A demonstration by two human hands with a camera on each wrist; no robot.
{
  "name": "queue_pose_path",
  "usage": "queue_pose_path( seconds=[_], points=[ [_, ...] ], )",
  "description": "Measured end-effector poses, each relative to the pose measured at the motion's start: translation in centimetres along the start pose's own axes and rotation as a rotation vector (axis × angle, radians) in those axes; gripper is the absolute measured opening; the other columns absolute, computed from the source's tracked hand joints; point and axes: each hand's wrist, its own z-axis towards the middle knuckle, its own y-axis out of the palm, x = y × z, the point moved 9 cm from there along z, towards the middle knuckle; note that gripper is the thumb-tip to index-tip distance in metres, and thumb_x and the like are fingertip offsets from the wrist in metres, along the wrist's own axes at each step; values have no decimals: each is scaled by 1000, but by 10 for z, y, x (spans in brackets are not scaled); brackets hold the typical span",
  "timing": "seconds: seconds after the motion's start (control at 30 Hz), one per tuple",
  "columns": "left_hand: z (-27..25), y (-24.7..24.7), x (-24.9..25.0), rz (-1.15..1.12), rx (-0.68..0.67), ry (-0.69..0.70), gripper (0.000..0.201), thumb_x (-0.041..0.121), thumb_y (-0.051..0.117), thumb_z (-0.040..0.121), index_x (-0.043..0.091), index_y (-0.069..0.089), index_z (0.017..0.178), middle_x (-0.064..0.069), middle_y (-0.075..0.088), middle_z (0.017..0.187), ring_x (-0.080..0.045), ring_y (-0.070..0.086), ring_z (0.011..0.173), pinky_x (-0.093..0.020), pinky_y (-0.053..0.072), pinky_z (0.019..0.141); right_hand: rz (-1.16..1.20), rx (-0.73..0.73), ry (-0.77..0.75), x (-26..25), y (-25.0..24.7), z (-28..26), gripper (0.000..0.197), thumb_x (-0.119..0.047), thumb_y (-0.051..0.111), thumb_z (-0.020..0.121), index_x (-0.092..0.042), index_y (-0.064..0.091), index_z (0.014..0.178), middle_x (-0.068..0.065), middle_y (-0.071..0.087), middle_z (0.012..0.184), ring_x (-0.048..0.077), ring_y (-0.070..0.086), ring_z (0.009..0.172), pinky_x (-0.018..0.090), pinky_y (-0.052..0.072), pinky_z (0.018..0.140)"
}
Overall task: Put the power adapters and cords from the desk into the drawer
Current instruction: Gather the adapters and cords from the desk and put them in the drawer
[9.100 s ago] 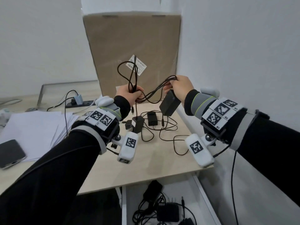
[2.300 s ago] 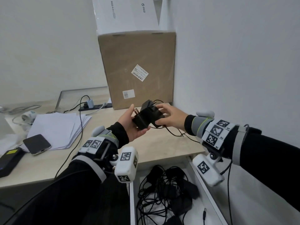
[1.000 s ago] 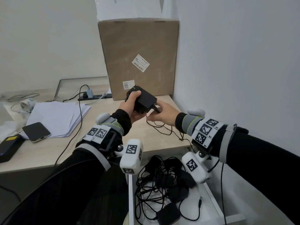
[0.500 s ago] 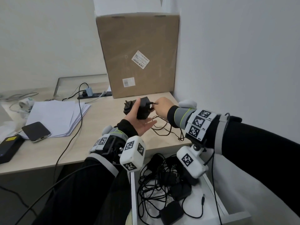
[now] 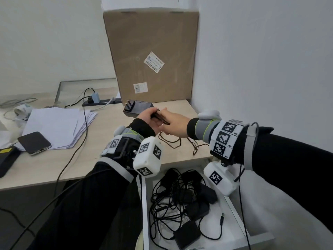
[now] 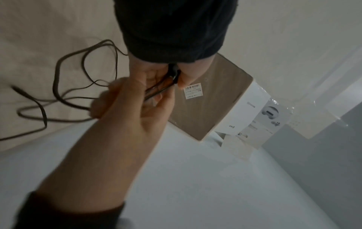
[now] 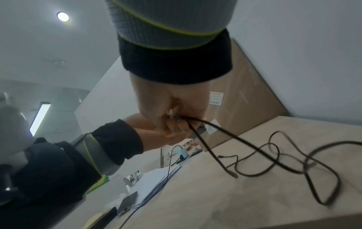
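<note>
A black power adapter (image 5: 137, 108) lies on the desk (image 5: 100, 156), prongs up, just in front of the cardboard box. Neither hand touches it. Its thin black cord (image 5: 173, 142) trails in loose loops toward the desk's front edge. Both hands meet above the desk over those loops. My left hand (image 5: 152, 114) pinches a gathered bundle of the cord (image 6: 174, 74) between thumb and fingers. My right hand (image 5: 166, 120) grips the same strands (image 7: 177, 118) right beside it. The open white drawer (image 5: 237, 221) below the desk edge holds several black adapters and tangled cords (image 5: 180, 201).
A tall cardboard box (image 5: 151, 51) stands at the back against the right wall. To the left lie a paper stack (image 5: 54, 127), a phone (image 5: 34, 142), a power strip (image 5: 100, 101) and a long cable (image 5: 79, 141) hanging over the desk's front edge.
The left hand has set the adapter down on the desk by the box. It now pinches the cord together with the right hand, and both hands sit lower.
</note>
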Motion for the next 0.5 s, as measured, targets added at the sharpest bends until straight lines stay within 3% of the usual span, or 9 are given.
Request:
queue_pose_path(
  seconds=[0.03, 0.1, 0.17, 0.2, 0.27, 0.33, 0.5],
  points=[
    [1, -1, 7, -28, 5, 24, 26, 18, 39, 99, 2, 57, 88, -8, 66, 79, -19, 58, 77, -36, 47, 77, 74, 4, -15, 1, 1, -3, 58, -11, 49, 94, -12, 25, 146, 4, 59, 94, 15, 53, 74, 21, 44, 65],
    [4, -7, 26, -103, 24, 91, 27, 11, 38, 99, 3, 53, 77, -7, 64, 57, -17, 56, 69, -34, 49, 71, 190, 14, -6, 11, 2, -7, 61, -13, 53, 93, -16, 21, 144, -2, 58, 75, 11, 52, 60, 18, 43, 58],
    [6, -19, 45, -190, 65, 133, 29, 4, 37, 97, 5, 47, 69, -5, 55, 40, -13, 52, 57, -28, 50, 65, 218, -7, 36, 26, 2, -12, 52, -16, 56, 92, -15, 32, 138, -4, 58, 70, 10, 52, 59, 23, 46, 64],
    [7, -25, 52, -202, 76, 137, 32, 3, 34, 97, 7, 43, 67, -2, 49, 37, -11, 48, 46, -22, 48, 56, 197, -38, 53, 34, 2, -15, 42, -15, 57, 92, -13, 41, 131, -4, 58, 69, 11, 52, 60, 24, 45, 65],
    [7, -40, 66, -153, 104, 137, 35, 5, 28, 98, 11, 37, 65, 4, 41, 42, -8, 36, 28, -14, 33, 37, 83, -123, 75, 50, 2, -21, 25, -10, 54, 91, -4, 58, 116, -4, 57, 65, 10, 52, 59, 19, 44, 62],
    [10, -63, 77, -52, 171, 135, 35, 7, 25, 99, 13, 35, 66, 7, 34, 55, -6, 28, 22, -14, 20, 32, -65, -161, 125, 73, -4, -24, 21, -10, 53, 92, -2, 66, 107, -2, 59, 67, 10, 54, 61, 17, 43, 63],
    [12, -105, 85, 314, 306, 130, 33, 4, 29, 95, 13, 32, 64, 3, 36, 49, -4, 24, 21, -14, 18, 30, -391, -8, 336, 120, -56, -27, 23, -24, 55, 92, -11, 74, 95, 0, 63, 82, 22, 60, 83, 27, 41, 70]
  ],
)
